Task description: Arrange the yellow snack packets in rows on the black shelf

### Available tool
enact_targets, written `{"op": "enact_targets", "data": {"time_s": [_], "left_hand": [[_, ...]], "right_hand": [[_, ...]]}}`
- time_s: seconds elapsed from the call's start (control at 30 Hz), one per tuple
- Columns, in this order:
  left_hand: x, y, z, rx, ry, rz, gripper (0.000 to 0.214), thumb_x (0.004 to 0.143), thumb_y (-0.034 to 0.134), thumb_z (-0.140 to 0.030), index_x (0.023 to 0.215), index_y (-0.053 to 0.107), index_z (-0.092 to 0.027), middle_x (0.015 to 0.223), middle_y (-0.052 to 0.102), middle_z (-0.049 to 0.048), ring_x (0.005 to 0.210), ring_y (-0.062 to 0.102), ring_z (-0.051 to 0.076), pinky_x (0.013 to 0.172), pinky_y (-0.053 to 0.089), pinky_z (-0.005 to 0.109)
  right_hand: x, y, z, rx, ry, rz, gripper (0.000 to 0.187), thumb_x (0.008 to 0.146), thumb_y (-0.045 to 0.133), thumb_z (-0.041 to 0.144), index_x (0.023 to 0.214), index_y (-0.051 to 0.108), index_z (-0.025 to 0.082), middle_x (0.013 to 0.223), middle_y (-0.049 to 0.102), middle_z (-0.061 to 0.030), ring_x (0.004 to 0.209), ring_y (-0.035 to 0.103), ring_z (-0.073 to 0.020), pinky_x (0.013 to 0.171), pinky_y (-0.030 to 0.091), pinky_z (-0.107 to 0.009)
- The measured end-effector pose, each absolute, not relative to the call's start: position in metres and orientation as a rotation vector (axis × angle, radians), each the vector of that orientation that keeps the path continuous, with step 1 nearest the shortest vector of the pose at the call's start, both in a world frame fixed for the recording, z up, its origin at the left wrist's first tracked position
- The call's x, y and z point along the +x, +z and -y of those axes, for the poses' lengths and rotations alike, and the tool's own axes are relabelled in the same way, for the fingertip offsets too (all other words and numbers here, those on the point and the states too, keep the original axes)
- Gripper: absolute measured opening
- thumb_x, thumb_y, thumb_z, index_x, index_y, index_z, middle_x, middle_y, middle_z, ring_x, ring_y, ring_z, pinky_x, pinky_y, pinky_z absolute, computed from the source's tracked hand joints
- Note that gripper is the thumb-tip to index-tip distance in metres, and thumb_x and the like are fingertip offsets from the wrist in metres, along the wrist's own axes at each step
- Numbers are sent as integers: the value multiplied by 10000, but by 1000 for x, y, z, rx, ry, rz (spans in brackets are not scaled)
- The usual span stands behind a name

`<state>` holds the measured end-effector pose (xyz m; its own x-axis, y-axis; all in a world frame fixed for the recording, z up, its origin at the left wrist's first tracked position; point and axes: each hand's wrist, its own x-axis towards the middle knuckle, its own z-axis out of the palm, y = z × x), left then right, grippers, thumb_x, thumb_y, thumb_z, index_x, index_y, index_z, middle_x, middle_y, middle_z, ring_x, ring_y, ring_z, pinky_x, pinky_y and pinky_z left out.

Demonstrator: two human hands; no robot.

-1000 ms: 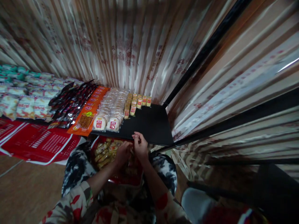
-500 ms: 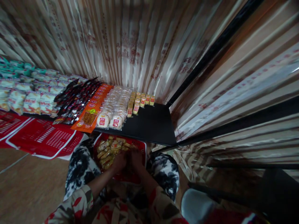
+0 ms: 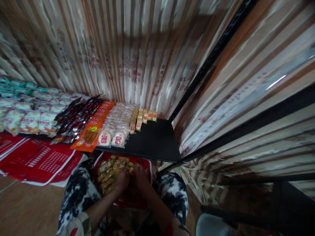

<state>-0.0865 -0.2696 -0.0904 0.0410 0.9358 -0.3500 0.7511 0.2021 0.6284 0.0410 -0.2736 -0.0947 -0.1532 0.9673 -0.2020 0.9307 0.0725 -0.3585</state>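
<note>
A red basket (image 3: 148, 163) rests between my knees, holding a pile of small yellow-wrapped snacks (image 3: 108, 173). My left hand (image 3: 122, 179) is over the middle of the pile, fingers curled in. Close beside it, my right hand (image 3: 141, 177) is also closed, at the basket's right part. Yellow packets show between the two sets of fingertips; the backs of my hands hide what they grip. Beyond the basket, a black shelf (image 3: 157, 139) carries short rows of matching yellow snack packets (image 3: 139, 123).
Left of the yellow rows stand bagged round white crackers (image 3: 118, 139), an orange snack bag (image 3: 90, 136), dark shiny packets (image 3: 71, 121) and white bags (image 3: 31, 121). Red baskets (image 3: 49, 160) are below the shelf at left. Black poles (image 3: 211, 59) and a pleated curtain (image 3: 137, 42) enclose the corner.
The view has tilted up, so shelf and basket sit lower in the picture. My hands have drawn slightly apart over the pile, and more yellow wrapping shows between them.
</note>
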Motion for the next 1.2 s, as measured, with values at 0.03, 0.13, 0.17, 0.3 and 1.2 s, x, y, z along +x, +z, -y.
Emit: {"op": "enact_targets", "data": {"time_s": [0.03, 0.13, 0.17, 0.3, 1.2], "left_hand": [[-87, -89, 268, 1555, 353, -1756, 353, 779, 364, -72, 1033, 602, -128, 1080, 625, 123, 1052, 555, 176, 931, 380, 266], [-89, -89, 266, 1420, 511, -1733, 349, 801, 373, -136, 1086, 575, -140, 1104, 622, 105, 1090, 535, 183, 945, 382, 296], [-89, -90, 265, 1378, 563, -1717, 348, 815, 362, -162, 1095, 569, -149, 1095, 627, 99, 1090, 535, 182, 935, 393, 301], [-86, -88, 266, 1237, 677, -1536, 329, 833, 370, -251, 1083, 561, -158, 1006, 652, 78, 962, 592, 168, 782, 469, 269], [-3, 0, 184, 932, 1091, -1288, 193, 779, 519, -240, 933, 551, -129, 784, 615, 34, 534, 574, 87, 530, 489, 224]], "right_hand": [[42, -87, 274, -1989, 643, 2245, 406, 793, 386, 71, 1155, 539, 174, 1154, 549, -144, 1074, 521, -223, 886, 412, -325], [49, -61, 275, -1898, 691, 2318, 497, 755, 402, 53, 1226, 484, 189, 1176, 518, -118, 1072, 507, -195, 910, 392, -287], [51, -52, 275, -1831, 709, 2354, 534, 737, 410, 50, 1249, 462, 192, 1183, 506, -110, 1082, 496, -187, 927, 379, -279], [66, -20, 278, -1588, 776, 2443, 665, 650, 411, 34, 1294, 411, 199, 1180, 492, -80, 1111, 455, -166, 971, 342, -261], [88, -26, 183, -1302, 981, 893, 383, 667, 613, 284, 1019, 495, 187, 859, 659, -39, 744, 639, -153, 703, 521, -283]]}}
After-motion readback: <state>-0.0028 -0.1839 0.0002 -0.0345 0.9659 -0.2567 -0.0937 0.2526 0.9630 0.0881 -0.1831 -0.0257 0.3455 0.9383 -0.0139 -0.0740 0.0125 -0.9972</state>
